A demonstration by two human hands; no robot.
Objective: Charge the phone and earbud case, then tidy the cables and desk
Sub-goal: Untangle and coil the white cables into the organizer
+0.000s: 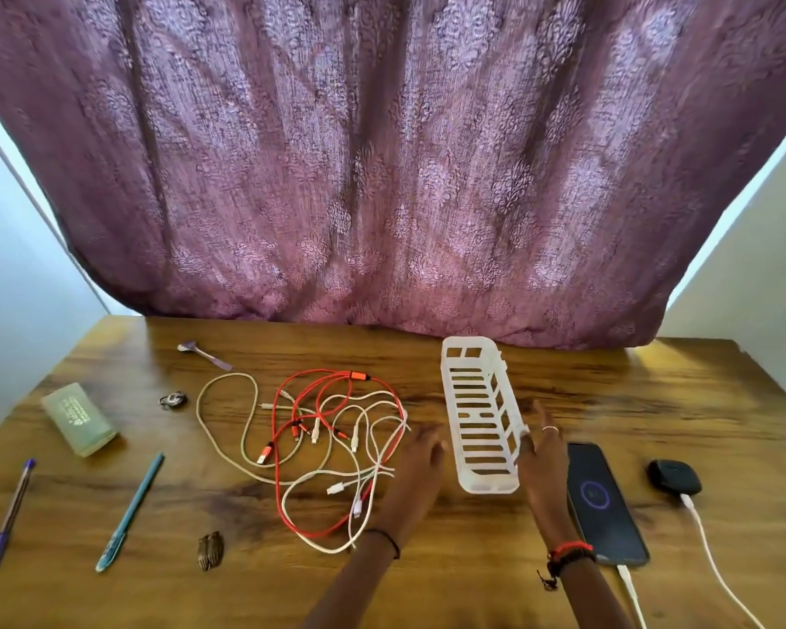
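Note:
A white slotted plastic basket (479,415) lies on the wooden desk (654,401), right of centre. My left hand (416,465) is at its left side and my right hand (541,451) at its right side, fingers spread, touching or nearly touching its walls. To the right, a black phone (602,501) shows a charging ring and has a white cable (629,587) plugged into its near end. A black earbud case (674,476) further right has a white cable (718,565) plugged in. A tangle of red and white cables (327,442) lies left of my hands.
On the left lie a purple pen (8,515), a teal pen (132,508), a pale green case (79,419), a small dark clip (173,400), a brown hair clip (210,550) and a small purple-handled spoon (205,354). A purple curtain (382,174) hangs behind the desk.

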